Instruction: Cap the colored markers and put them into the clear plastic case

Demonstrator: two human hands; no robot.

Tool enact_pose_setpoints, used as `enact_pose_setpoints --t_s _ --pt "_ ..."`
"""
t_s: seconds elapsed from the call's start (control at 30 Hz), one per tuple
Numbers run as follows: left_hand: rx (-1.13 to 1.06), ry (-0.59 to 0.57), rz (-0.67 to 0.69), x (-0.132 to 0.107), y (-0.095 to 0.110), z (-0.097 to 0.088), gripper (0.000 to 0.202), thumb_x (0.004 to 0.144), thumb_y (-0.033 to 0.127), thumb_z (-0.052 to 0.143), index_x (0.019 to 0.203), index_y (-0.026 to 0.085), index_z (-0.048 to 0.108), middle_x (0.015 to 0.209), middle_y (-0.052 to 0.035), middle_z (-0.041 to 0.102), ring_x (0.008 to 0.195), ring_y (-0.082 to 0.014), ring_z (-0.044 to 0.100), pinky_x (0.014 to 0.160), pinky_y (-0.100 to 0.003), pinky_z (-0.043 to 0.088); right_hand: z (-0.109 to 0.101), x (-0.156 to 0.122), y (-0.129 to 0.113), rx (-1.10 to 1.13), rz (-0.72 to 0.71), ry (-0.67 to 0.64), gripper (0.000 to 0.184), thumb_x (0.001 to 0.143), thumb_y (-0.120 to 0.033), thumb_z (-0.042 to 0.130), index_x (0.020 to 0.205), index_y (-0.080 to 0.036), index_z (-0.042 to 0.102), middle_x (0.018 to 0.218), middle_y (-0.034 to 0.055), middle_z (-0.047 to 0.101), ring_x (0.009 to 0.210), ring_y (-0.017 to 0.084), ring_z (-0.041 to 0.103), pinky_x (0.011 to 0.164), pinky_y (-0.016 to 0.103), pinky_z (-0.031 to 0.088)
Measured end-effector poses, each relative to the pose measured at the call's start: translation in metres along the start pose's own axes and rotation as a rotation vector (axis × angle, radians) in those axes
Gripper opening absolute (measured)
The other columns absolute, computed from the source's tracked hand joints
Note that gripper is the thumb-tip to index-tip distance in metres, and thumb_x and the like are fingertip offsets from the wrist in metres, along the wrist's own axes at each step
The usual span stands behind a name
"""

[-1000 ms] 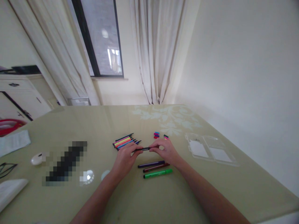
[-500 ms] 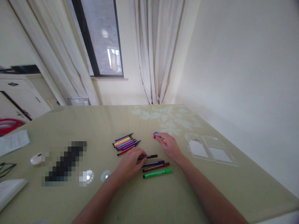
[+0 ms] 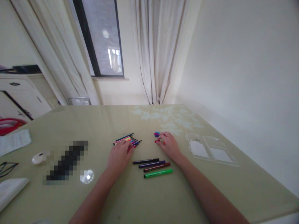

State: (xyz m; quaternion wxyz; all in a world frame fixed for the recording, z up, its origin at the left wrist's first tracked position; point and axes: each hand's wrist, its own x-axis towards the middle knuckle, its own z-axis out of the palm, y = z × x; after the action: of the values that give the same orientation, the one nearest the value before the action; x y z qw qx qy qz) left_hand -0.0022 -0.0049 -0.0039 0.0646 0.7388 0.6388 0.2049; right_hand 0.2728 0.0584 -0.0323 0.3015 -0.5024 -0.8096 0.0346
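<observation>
My left hand [image 3: 119, 155] reaches over a row of uncapped felt-tip pens [image 3: 123, 137], its fingers closed on one at the near side, a red one as far as I can see. Their dark tips point right. My right hand [image 3: 171, 146] pinches a small red pen cap [image 3: 157, 141]. Beyond its fingertips lie blue and pink caps [image 3: 156, 133]; others are hidden under the hand. Between my forearms lie several capped pens side by side: a black pen [image 3: 146, 161], a purple pen [image 3: 151, 164], a dark red pen [image 3: 157, 167] and a green pen [image 3: 158, 173].
An opened clear plastic case [image 3: 211, 149] with white inserts lies right of my right hand. To the left are a blurred-out dark object [image 3: 66, 161], a white mouse [image 3: 37, 158], glasses [image 3: 8, 169] and a pale packet [image 3: 15, 141]. A wall borders the table's right edge.
My left hand has let go of the black capped pen, which now lies with the other capped ones, and moved up-left onto the uncapped pens. My right hand has shifted slightly onto a red cap.
</observation>
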Motion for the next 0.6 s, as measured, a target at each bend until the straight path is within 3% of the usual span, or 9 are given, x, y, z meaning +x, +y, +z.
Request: enact_pose_setpoints --t_s 0.17,0.3,0.47,0.6 --pt "0.053 -0.057 -0.051 0.0 -0.009 -0.002 0.007 0.093 0.024 0.061 0.094 0.02 0.067 0.109 -0.0096 0.069 0.108 -0.0295 0.063 0.096 -0.042 0.048 0.001 0.001 0.001 0.018 -0.016 -0.009 0.007 0.095 -0.025 0.07 0.09 -0.021 0.073 0.113 0.0087 0.071 0.109 0.027 0.061 0.097 0.041 0.046" --pt "0.006 -0.086 -0.031 0.001 -0.008 0.0 0.01 0.094 0.024 0.06 0.092 0.02 0.069 0.106 -0.0093 0.069 0.107 -0.0297 0.064 0.097 -0.043 0.048 -0.006 0.002 -0.01 0.109 -0.009 -0.055 0.009 0.099 -0.029 0.066 0.097 -0.022 0.071 0.104 0.0063 0.075 0.099 0.025 0.067 0.09 0.038 0.047" --pt "-0.129 0.016 0.103 0.002 -0.005 0.005 0.008 0.096 0.025 0.06 0.096 0.021 0.067 0.108 -0.0083 0.072 0.108 -0.0286 0.064 0.097 -0.043 0.047 -0.016 0.001 -0.033 0.302 -0.039 -0.058 0.016 0.1 -0.036 0.066 0.096 -0.022 0.071 0.093 0.0029 0.077 0.087 0.02 0.07 0.083 0.032 0.047" --pt "-0.251 0.051 0.135 0.003 0.001 0.006 0.009 0.098 0.031 0.059 0.096 0.023 0.063 0.098 -0.0051 0.074 0.095 -0.0257 0.068 0.086 -0.038 0.049 -0.022 0.0 -0.042 0.374 -0.046 -0.012 0.017 0.097 -0.038 0.07 0.094 -0.022 0.072 0.092 0.002 0.077 0.086 0.019 0.07 0.082 0.031 0.048"
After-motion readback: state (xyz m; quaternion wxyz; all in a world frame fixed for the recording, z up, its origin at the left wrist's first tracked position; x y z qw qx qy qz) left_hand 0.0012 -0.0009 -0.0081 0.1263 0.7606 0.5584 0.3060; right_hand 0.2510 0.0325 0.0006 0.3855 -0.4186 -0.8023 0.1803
